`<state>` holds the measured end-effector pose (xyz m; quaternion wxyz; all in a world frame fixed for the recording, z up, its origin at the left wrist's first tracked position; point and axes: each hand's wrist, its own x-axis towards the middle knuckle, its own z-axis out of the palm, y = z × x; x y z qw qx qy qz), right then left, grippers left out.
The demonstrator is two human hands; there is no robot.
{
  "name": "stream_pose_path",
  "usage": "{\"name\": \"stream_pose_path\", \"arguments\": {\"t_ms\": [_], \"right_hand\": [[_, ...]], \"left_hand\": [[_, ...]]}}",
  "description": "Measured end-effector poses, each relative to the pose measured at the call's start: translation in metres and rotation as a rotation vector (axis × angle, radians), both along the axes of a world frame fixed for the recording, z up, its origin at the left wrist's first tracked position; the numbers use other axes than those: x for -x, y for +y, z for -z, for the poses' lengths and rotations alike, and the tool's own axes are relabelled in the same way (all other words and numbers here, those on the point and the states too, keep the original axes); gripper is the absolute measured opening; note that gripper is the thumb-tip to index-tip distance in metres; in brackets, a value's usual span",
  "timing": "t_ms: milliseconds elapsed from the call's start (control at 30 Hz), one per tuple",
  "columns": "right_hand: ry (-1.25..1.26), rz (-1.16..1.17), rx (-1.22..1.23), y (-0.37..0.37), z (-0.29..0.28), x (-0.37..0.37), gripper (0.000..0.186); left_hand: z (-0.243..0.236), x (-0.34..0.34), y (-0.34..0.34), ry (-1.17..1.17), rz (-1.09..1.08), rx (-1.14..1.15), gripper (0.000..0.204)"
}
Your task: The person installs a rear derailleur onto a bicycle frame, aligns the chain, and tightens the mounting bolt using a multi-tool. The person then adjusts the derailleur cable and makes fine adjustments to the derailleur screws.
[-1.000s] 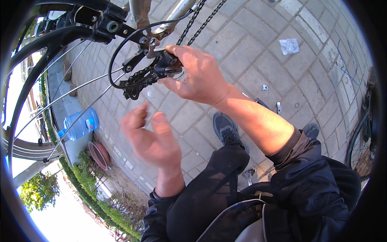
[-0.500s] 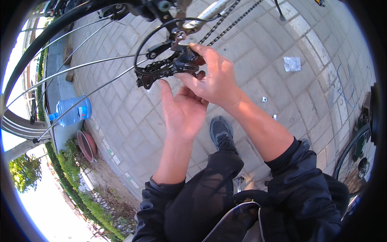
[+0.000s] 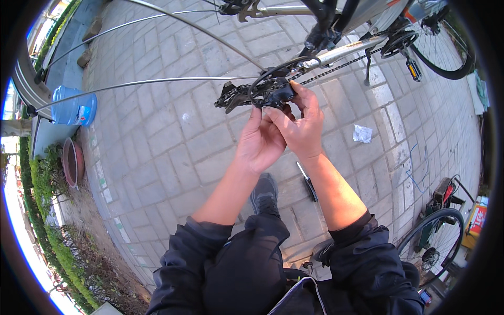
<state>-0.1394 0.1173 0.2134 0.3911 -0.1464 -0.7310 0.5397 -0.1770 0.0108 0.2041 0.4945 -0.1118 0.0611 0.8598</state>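
A black rear derailleur hangs at the end of a silver bicycle frame tube, with a black cable looping round it. My right hand pinches its body between thumb and fingers. From below, my left hand sets its thumb against the derailleur's lower edge; its other fingers curl up and are partly hidden behind my right hand. The chain runs from the derailleur toward the pedal crank at upper right.
A screwdriver-like tool with a black handle lies on the paving beside my right forearm. Further right are a clear plastic packet, a blue wire and a wheel. A blue water jug and a reddish pot stand left.
My view has shifted, so more of the bicycle shows at upper right. My left thumb has come up against the derailleur; my right hand keeps its hold. The screwdriver-like tool has come into sight.
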Motion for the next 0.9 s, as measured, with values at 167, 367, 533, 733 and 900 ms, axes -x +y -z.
{"name": "stream_pose_path", "arguments": {"t_ms": [167,367,533,733,900], "right_hand": [[0.017,-0.105,0.313,-0.006,-0.008,0.001,0.061],[0.025,-0.13,0.349,-0.004,-0.021,-0.001,0.06],[-0.014,-0.112,0.269,-0.003,-0.019,-0.005,0.06],[-0.021,-0.099,0.258,-0.007,-0.018,-0.004,0.063],[-0.021,-0.09,0.295,-0.01,-0.016,-0.002,0.063]], "left_hand": [[-0.002,-0.001,0.008,-0.048,-0.119,0.089,0.053],[-0.016,-0.002,0.014,-0.006,-0.094,0.061,0.038],[-0.016,-0.005,0.014,-0.019,-0.078,0.065,0.038],[-0.01,-0.003,0.011,-0.003,-0.082,0.055,0.039],[-0.013,-0.001,0.009,0.006,-0.074,0.069,0.04]]}}
